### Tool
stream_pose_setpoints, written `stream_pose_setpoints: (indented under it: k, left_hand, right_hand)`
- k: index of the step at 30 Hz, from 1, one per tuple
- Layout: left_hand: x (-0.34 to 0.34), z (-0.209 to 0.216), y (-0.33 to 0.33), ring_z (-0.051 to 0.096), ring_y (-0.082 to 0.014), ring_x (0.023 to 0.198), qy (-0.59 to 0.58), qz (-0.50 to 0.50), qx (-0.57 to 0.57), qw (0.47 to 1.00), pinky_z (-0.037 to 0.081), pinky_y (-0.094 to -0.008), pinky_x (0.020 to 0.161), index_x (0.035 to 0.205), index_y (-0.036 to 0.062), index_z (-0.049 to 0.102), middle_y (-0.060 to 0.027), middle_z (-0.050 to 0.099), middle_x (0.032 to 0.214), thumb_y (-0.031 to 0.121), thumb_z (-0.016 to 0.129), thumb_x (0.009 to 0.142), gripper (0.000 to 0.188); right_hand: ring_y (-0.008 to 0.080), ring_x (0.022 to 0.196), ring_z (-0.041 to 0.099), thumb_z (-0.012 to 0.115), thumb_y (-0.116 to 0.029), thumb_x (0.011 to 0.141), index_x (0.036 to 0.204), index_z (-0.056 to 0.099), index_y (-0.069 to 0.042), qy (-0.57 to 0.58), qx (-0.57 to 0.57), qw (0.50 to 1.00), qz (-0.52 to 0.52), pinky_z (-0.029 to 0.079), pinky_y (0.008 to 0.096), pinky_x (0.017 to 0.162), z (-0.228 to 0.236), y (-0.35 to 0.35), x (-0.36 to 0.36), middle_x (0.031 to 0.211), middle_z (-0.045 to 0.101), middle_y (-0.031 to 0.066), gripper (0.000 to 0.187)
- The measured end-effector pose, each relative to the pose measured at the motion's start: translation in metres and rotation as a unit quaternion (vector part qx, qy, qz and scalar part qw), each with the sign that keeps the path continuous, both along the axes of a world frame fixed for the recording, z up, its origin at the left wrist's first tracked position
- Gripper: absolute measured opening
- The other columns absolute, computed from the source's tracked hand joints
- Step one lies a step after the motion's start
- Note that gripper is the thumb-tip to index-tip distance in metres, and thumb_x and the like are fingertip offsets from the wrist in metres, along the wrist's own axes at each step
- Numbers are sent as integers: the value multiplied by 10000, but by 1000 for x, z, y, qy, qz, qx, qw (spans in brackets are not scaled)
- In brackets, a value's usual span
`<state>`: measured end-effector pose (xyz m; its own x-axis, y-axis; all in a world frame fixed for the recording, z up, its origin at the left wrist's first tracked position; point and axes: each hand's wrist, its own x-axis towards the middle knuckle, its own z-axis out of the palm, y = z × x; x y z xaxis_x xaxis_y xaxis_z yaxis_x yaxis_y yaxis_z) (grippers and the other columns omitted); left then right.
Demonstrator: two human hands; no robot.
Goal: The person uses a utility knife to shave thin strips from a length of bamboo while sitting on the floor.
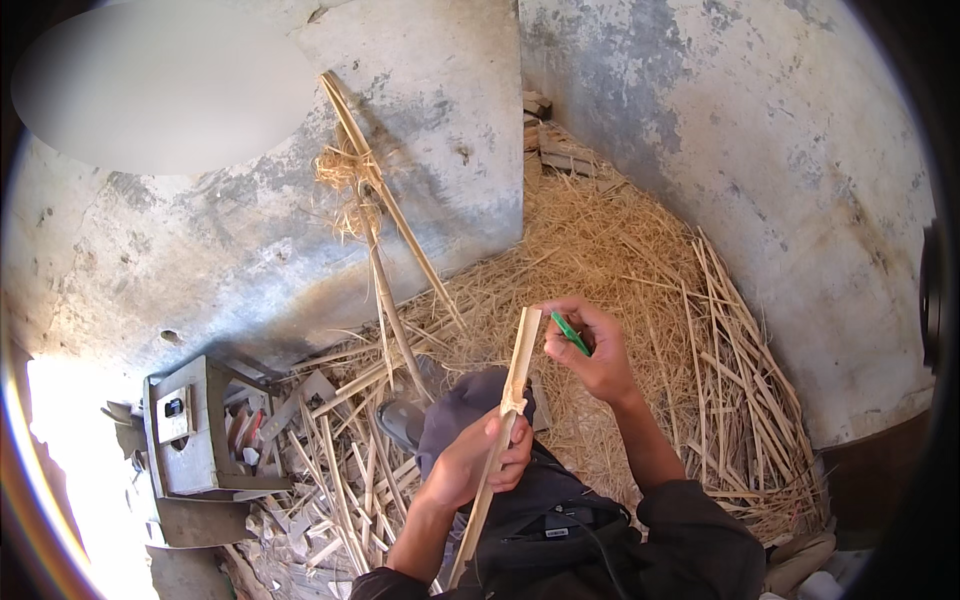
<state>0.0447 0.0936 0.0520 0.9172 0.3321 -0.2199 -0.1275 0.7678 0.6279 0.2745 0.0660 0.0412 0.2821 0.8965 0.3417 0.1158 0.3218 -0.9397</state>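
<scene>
My left hand (470, 462) is closed around a split length of bamboo (521, 360), which slants up and away from my lap. Its hollow inner face shows, with a ragged joint (513, 404) just above my fingers. Close to the strip's upper end, my right hand (598, 352) is closed on a slim green tool (570, 334). Its fingers hide part of that tool, so its exact kind cannot be made out. The right fingertips are at or very near the bamboo's upper edge; whether they touch it is unclear.
Bamboo poles (382, 200) with curled shavings lean on the left wall. Shavings (610, 250) cover the floor ahead, with loose bamboo strips (745, 390) along the right wall. At left, a wooden stool (190, 425) lies on its side beside more strips (350, 490).
</scene>
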Motion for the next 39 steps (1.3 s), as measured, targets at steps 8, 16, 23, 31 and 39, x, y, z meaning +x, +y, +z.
stream_pose_setpoints:
  k: [8,16,23,31,39]
  left_hand:
    - [5,2,-4,303,-71,495,18,52,101,993,228,-235,425,1003,122,372,-4,359,727,532,503,1042,432]
    - [9,2,-5,269,-46,522,62,79,151,983,197,-219,450,1043,118,361,26,309,699,362,491,1055,276]
    - [2,4,-1,270,-40,507,84,27,76,993,176,-223,431,1003,123,361,43,295,666,222,583,943,251]
    - [1,6,1,278,-48,490,95,-9,76,993,178,-234,418,981,107,363,34,327,655,146,530,868,205]
    - [3,10,-4,279,-47,497,117,10,97,988,176,-234,428,923,132,317,36,321,646,93,495,839,201]
  right_hand:
    - [64,737,524,711,-219,933,1239,630,4,-71,8,997,-1,422,231,641,11,5,-5,819,579,-5,387]
    - [186,698,656,735,-307,920,1079,706,-44,-229,76,970,-24,497,300,619,-16,-5,8,824,663,95,308]
    - [234,601,650,764,-423,876,998,734,-57,-312,131,941,-6,490,330,529,-25,-4,8,744,663,64,387]
    - [230,586,651,781,-404,860,961,744,-47,-325,134,936,2,484,326,514,-19,-6,8,741,673,68,372]
    - [218,575,655,818,-378,815,954,761,-56,-379,124,917,-29,484,324,502,-5,-12,5,723,676,66,356]
